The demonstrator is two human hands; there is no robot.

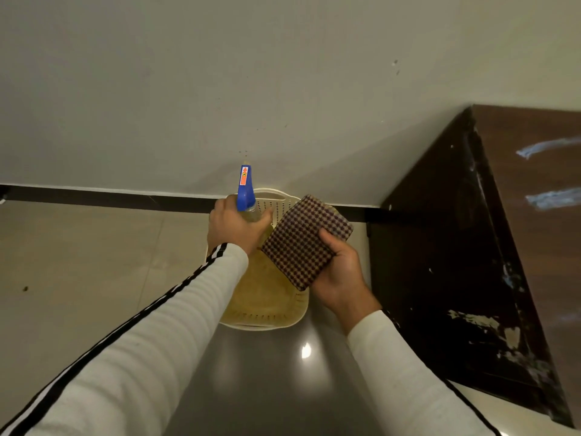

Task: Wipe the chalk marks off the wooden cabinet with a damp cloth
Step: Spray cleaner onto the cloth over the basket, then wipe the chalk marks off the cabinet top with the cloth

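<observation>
A dark wooden cabinet (446,247) stands at the right, and its top carries pale blue chalk marks (548,146). My left hand (234,226) grips a spray bottle with a blue trigger head (246,191), nozzle pointing at the wall. My right hand (341,272) holds a folded brown checked cloth (306,242) just right of the bottle, left of the cabinet. Both hands hover above a cream plastic basket (276,322) on the floor.
A yellowish cloth (261,291) lies inside the basket. A pale wall (220,89) with a dark skirting strip (110,198) runs behind it. Beige floor tiles (94,253) spread to the left; a darker glossy floor patch (267,372) lies below the basket.
</observation>
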